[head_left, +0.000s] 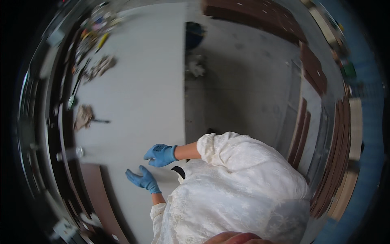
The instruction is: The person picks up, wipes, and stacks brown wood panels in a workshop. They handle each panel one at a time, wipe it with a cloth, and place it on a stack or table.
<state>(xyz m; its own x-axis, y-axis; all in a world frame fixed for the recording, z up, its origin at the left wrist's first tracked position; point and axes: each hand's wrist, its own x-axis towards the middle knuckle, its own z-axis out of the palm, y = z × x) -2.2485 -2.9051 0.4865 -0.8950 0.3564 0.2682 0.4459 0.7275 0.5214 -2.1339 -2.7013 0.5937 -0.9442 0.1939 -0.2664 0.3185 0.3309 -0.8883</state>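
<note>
Both my hands wear blue work gloves and hover over a pale grey tabletop [146,73], with no object visible in either. My left hand [142,179] is open, thumb and fingers spread apart. Just beyond it, my right hand [161,155] points left across the table, its fingers loosely bent and the thumb apart from them. A brown panel strip [97,195] lies to the left of my left hand. Farther left, near the table's edge, a clear cylindrical container [74,153] rests on its side.
Crumpled brown cloth [84,117] lies by a dark slim tool [101,121]. Another rag [103,67], a yellow-handled tool [103,40] and mixed clutter line the table's left edge. Brown panels [252,14] are stacked across the floor, with more [337,158] at the right.
</note>
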